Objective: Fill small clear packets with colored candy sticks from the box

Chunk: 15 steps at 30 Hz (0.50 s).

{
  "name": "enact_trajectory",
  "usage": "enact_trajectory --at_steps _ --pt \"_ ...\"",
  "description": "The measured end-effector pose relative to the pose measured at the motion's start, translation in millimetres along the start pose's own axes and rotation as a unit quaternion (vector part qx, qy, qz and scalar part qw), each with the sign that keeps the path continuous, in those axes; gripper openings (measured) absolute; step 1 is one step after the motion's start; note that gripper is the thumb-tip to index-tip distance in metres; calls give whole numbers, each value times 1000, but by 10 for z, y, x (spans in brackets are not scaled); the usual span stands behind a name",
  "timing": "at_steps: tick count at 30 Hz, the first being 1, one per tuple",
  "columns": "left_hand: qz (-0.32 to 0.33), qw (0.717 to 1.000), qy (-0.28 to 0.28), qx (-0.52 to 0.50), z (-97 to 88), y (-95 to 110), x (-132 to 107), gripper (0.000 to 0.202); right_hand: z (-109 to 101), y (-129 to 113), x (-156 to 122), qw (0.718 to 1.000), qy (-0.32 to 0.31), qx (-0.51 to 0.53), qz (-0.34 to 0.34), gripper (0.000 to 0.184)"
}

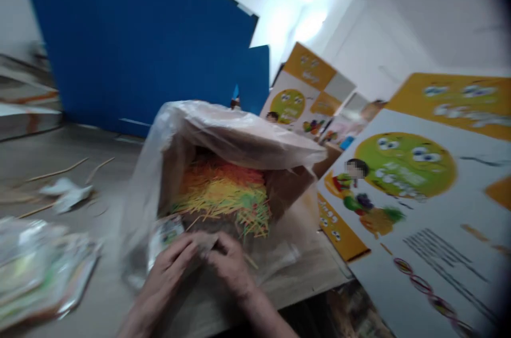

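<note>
A cardboard box [175, 167] lined with a clear plastic bag [247, 138] lies on its side on the table, full of thin coloured sticks [223, 191] in orange, yellow and green. Both hands meet just in front of its opening. My left hand [170, 269] has its fingers curled onto a small printed clear packet [165, 231]. My right hand [231, 266] is closed and pinches the same packet at its right end. The picture is blurred by motion.
A heap of printed plastic packets [38, 269] lies at the left on the wooden table [99, 189], with loose sticks and crumpled paper [66, 194] behind. Large printed cartons [419, 210] stand at the right. A blue panel [131, 45] rises behind the box.
</note>
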<state>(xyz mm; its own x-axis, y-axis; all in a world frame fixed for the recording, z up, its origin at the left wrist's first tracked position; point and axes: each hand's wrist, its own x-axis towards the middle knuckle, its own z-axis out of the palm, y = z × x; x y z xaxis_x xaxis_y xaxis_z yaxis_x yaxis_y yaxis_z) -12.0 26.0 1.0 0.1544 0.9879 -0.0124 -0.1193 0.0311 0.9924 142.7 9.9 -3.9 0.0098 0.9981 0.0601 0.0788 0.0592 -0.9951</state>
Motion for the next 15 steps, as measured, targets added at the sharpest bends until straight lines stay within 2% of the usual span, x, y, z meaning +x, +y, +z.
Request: enact_trajectory --at_steps 3,5,8,11,13,15 --pt "1 999 -14 -47 22 49 -97 42 3 -88 -30 998 4 -56 -30 16" --pt "14 998 -52 -43 20 -1 -99 28 -7 -45 -6 995 -10 -92 -23 17" --pt "69 996 -53 -28 -37 -122 -74 31 -14 122 29 997 -47 -56 -5 21" --pt "133 989 -63 27 -72 -151 -100 31 -33 209 -2 994 -98 -33 29 31" --pt "140 987 -66 34 -75 -127 -122 29 -40 188 -31 994 -104 -33 32 27" --pt "127 991 -46 15 -75 -94 -134 27 -19 124 -53 993 -109 -38 19 23"
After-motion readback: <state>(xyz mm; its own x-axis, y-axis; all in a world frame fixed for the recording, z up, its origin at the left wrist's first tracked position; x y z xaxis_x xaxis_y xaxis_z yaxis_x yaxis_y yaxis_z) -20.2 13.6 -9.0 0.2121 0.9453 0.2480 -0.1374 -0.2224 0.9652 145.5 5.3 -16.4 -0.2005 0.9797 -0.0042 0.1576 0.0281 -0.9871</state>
